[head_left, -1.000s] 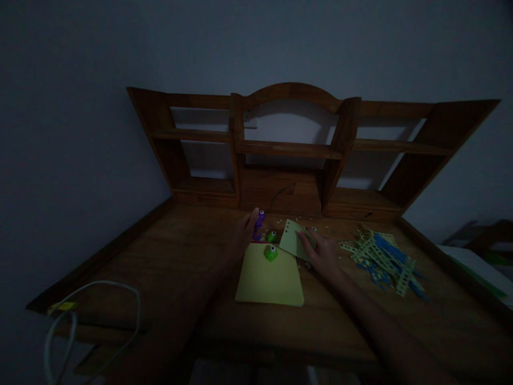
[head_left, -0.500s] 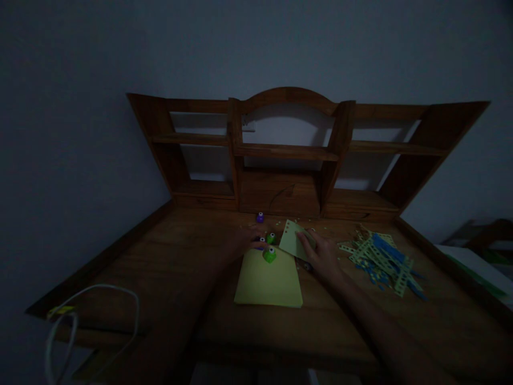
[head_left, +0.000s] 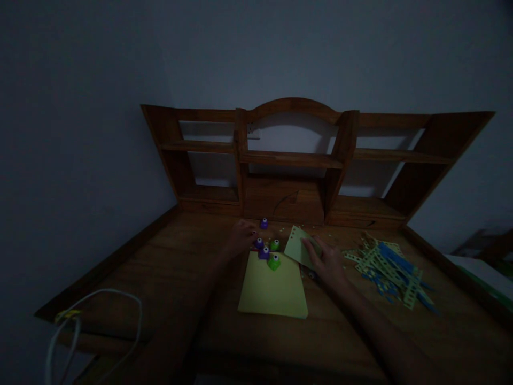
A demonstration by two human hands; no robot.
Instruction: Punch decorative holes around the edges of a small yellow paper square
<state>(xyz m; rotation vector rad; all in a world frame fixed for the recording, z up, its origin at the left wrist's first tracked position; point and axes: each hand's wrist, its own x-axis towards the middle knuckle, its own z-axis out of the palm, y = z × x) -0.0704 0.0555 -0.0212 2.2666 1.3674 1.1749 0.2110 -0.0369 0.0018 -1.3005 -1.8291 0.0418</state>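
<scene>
My right hand pinches a small pale-yellow sheet with a row of punched holes along its left edge, thumb on top. Left of the figures, my left hand has its fingers curled together; a tiny spot shows at the fingertips, too dark to name. Two purple one-eyed toy figures sit close together beside it. One green one-eyed figure rests on the upper part of a yellow paper stack, and another green figure stands just behind. A further purple figure is farther back.
A heap of punched yellow strips and blue strips lies on the right of the wooden desk. Small paper bits are scattered behind the figures. A wooden shelf unit stands at the back; a white cable loops at front left.
My left hand has drawn back to the left from the figures, uncovering the purple ones. My right hand still holds the punched sheet. The whole view has shifted slightly.
</scene>
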